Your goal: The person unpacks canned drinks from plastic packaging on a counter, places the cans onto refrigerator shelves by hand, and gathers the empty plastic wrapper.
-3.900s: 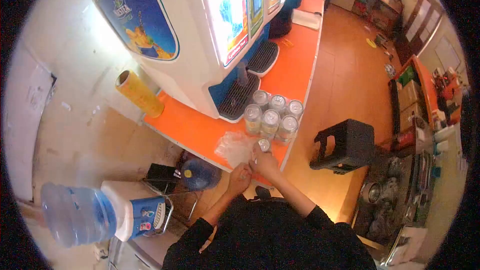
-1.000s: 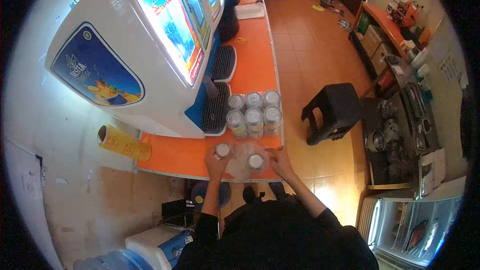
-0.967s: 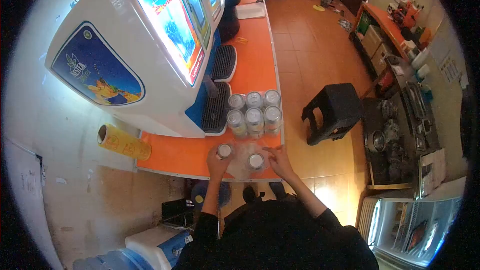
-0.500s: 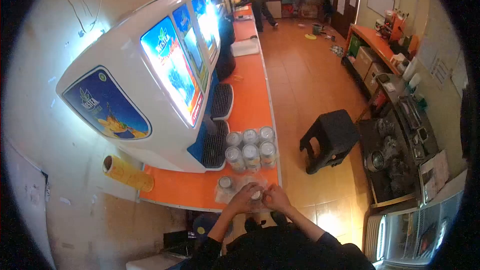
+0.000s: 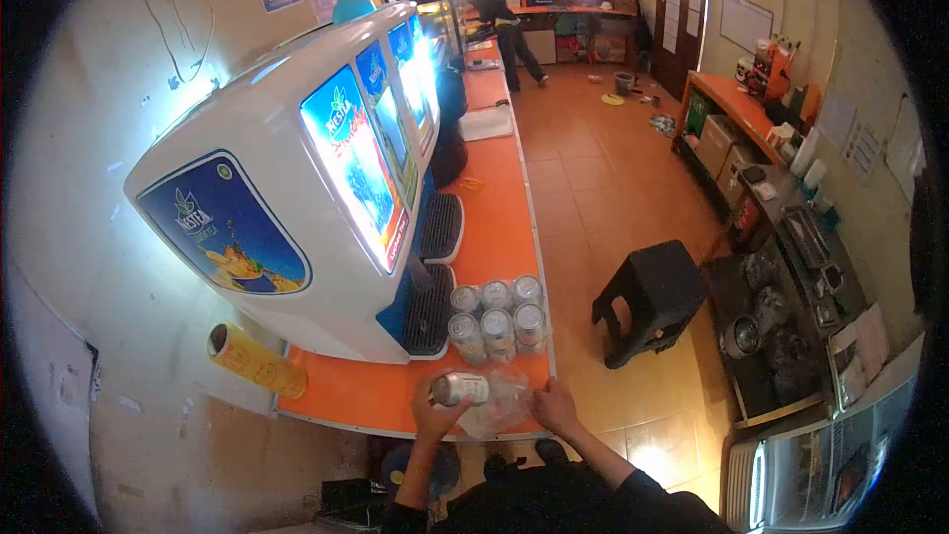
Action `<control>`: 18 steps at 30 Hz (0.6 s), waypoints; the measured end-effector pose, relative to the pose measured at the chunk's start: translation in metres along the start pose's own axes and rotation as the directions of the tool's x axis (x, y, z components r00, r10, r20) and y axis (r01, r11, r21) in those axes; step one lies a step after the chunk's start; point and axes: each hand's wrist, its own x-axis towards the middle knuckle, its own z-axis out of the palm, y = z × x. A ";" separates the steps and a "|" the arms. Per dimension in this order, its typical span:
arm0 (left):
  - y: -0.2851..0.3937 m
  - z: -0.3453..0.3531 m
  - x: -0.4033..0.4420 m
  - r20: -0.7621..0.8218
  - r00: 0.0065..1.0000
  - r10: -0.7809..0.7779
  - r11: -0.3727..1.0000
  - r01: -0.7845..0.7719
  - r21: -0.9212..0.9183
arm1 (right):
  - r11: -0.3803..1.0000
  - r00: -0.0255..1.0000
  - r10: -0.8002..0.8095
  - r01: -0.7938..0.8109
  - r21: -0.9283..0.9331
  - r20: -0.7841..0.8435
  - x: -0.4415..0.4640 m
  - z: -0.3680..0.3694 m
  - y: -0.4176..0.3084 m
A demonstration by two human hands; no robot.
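My left hand (image 5: pixel 437 419) is wrapped around a drink can (image 5: pixel 473 389), which lies tilted on its side at the near end of the orange counter (image 5: pixel 371 386). Clear plastic wrap (image 5: pixel 506 407) spreads from the can toward my right hand (image 5: pixel 555 407). The fingers of that hand are closed in a pinch on the wrap's right edge. Just beyond my hands, several silver-topped cans (image 5: pixel 497 321) stand upright in two rows, close together and seemingly in clear plastic. Whether a second can is under the wrap, I cannot tell.
A large white drink dispenser (image 5: pixel 267 129) stands left on the counter, drip trays (image 5: pixel 431 311) facing right. A yellow roll (image 5: pixel 257 361) lies beside it. On the floor right is a black stool (image 5: pixel 652 297); beyond are dark shelves (image 5: pixel 781 326). A person (image 5: pixel 509 30) stands far back.
My left hand has moved left and tipped a can onto its side. My right hand has shifted slightly right, stretching the plastic wrap. The can that stood at left no longer shows upright.
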 end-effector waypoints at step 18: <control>-0.019 -0.017 0.007 0.074 0.980 0.182 0.887 -0.196 0.418 | 0.492 1.000 0.015 0.000 0.870 -0.009 -0.004 -0.027 -0.057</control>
